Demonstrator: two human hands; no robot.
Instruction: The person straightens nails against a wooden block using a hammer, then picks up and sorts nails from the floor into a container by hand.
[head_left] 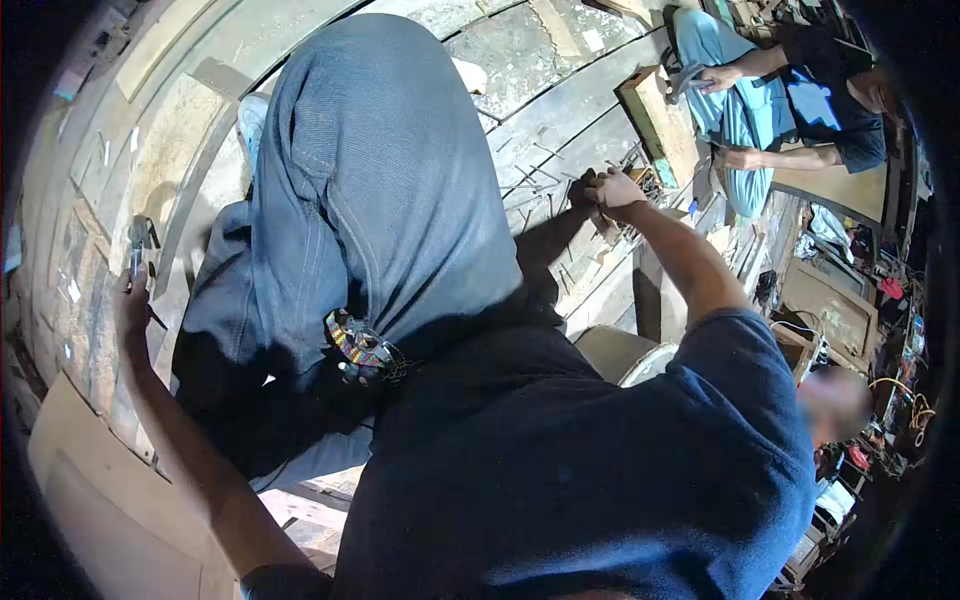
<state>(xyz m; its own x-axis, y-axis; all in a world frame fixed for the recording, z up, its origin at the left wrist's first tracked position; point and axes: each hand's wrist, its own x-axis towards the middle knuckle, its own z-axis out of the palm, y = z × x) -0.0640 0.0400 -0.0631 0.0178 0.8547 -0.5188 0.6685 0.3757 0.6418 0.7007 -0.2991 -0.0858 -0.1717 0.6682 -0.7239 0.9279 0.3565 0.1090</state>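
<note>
My left hand (pixel 133 298), in shadow at the far left, is closed around a grey and black hand tool (pixel 143 235). Its exact kind is hard to make out. My right hand (pixel 615 192) reaches out past my right knee, its fingers closed together over a cluster of loose nails (pixel 540 175) on the boards. Whatever it pinches is hidden or too small to name. Right beside that hand lies a small brown piece (pixel 606 226). A thick wooden block (pixel 660 125) stands just beyond it.
A co-worker sits at upper right, one hand (pixel 718 78) holding a grey tool (pixel 686 82). My bent knee (pixel 390 150) rises between my arms. A colourful patterned band (pixel 358 345) lies at my lap. Wooden panels (pixel 830 310) and clutter line the right; another panel (pixel 110 510) is lower left.
</note>
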